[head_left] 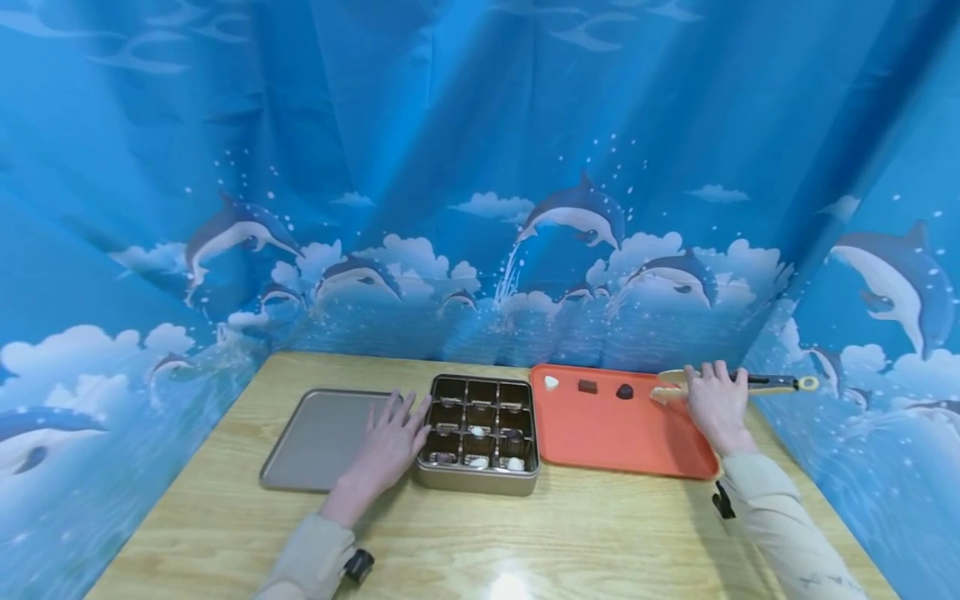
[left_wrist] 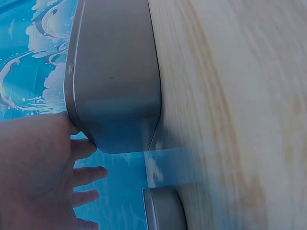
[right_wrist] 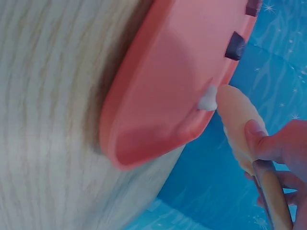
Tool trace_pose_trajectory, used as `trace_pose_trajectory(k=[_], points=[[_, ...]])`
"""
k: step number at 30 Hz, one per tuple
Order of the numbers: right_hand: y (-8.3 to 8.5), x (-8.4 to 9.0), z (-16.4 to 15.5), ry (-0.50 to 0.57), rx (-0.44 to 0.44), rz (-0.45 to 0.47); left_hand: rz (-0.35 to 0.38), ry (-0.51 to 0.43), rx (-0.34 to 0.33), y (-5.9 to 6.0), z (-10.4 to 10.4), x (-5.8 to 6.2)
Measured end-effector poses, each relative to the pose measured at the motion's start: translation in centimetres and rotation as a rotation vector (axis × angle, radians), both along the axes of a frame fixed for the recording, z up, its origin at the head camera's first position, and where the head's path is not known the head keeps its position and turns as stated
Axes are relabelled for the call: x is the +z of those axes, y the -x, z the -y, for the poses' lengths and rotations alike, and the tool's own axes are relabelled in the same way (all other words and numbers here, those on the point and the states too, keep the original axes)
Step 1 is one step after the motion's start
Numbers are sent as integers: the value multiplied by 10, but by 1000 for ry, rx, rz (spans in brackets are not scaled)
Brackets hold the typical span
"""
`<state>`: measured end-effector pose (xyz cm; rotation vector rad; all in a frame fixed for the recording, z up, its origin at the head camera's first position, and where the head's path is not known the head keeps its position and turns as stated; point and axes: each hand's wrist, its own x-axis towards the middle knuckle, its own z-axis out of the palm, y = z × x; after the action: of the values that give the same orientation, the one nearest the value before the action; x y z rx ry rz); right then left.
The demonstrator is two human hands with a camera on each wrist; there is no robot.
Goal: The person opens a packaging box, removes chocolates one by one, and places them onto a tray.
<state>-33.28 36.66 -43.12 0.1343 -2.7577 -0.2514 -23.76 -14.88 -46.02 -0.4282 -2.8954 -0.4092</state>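
Observation:
My right hand [head_left: 717,408] grips kitchen tongs [head_left: 768,382] with beige tips, at the far right end of an orange tray [head_left: 615,437]. In the right wrist view a small white piece [right_wrist: 208,99] lies on the tray beside the tongs' tip; whether they touch I cannot tell. Along the tray's back sit a white piece [head_left: 551,382], a brown block [head_left: 587,387] and a dark round chocolate [head_left: 625,392]. My left hand [head_left: 386,446], fingers spread, rests at the left edge of a metal tin [head_left: 476,480] with divided compartments. Its front compartments hold several dark and white pieces.
A flat grey metal lid or tray [head_left: 315,437] lies left of the tin, partly under my left forearm. The wooden table [head_left: 450,542] ends at a blue dolphin-printed curtain [head_left: 450,167] behind and on both sides.

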Motion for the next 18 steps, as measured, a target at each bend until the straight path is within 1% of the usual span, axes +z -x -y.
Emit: trace_pose_trajectory(k=[3, 7, 9, 14, 18], points=[[-2, 3, 5, 30, 20, -88, 0, -6, 0, 0, 0, 0], [-5, 12, 20, 65, 94, -235, -6, -15, -2, -1, 1, 0], [-7, 18, 30, 63, 124, -274, -8, -22, -3, -1, 1, 0], [-11, 30, 54, 25, 152, -283, -11, -24, -4, 0, 2, 0], [-12, 37, 72, 7, 179, -288, -6, -13, -5, 1, 2, 0]])
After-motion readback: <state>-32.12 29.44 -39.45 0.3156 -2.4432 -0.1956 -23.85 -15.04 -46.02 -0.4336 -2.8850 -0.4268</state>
